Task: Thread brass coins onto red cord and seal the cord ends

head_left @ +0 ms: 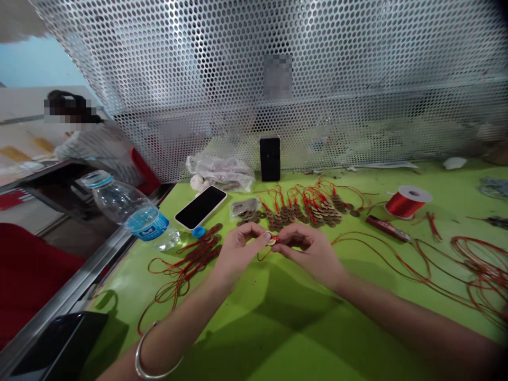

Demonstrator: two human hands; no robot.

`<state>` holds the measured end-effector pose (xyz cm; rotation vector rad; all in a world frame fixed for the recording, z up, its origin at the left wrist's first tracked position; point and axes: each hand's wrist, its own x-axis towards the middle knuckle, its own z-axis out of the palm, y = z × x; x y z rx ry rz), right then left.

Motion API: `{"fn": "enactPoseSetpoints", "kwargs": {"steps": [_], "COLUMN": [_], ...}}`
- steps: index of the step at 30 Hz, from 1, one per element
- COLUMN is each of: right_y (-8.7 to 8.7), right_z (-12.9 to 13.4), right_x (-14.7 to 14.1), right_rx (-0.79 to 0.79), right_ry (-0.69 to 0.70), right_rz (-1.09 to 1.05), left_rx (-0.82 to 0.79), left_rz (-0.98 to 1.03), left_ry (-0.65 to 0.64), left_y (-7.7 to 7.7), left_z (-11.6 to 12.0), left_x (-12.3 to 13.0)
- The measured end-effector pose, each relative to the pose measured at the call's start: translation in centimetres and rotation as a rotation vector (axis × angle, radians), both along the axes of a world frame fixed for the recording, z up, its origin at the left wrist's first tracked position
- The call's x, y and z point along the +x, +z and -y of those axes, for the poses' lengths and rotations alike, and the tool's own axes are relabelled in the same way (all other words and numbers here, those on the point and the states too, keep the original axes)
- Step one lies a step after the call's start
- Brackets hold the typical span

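Above the green table (278, 338), my left hand (244, 246) pinches a small round coin (272, 242) with red cord on it. My right hand (307, 248) meets it from the other side, thumb and fingers closed on the red cord (277, 239) beside the coin. A short loop of cord hangs under the fingertips. Behind the hands lie rows of coin strings with red cords (321, 209). More coin strings (202, 253) with long red loops lie left of my left hand.
A plastic bottle (146, 222), a blue cap (198, 232) and a phone (201, 207) are at the left. Another phone (270, 159) leans on the perforated metal screen. A red spool (405, 203), a lighter (387, 228) and loose cord (480, 264) lie right. A person (99, 148) sits far left.
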<state>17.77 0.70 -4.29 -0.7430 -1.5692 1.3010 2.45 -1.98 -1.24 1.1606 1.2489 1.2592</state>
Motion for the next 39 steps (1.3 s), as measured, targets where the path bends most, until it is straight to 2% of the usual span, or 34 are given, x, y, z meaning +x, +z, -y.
{"fn": "enactPoseSetpoints", "kwargs": {"steps": [5,15,22,25,31,39], "right_y": [0.0,0.3,0.2,0.2,0.2,0.0], "right_z": [0.0,0.2,-0.1,-0.2,-0.5,-0.7], "right_x": [-0.1,-0.2,0.0,0.1,0.2,0.2], "right_rx": [-0.011,-0.097,-0.141,-0.148,-0.207,-0.22], "right_ry": [-0.005,-0.002,-0.012,0.007,0.103,0.098], "right_rz": [-0.004,0.009,0.033,0.029,-0.016,0.005], "left_rx": [-0.015,0.081,0.086,0.187,0.468,0.585], "left_rz": [-0.049,-0.191,-0.444,-0.641,-0.906,-1.164], "left_ry": [-0.018,-0.032,-0.119,-0.114,-0.23,-0.298], "left_y": [0.0,0.0,0.4,1.0,2.1,2.5], "left_z": [0.1,-0.1,-0.1,0.1,0.1,0.1], "left_x": [0.1,0.0,-0.7,-1.1,-1.6,-2.3]}}
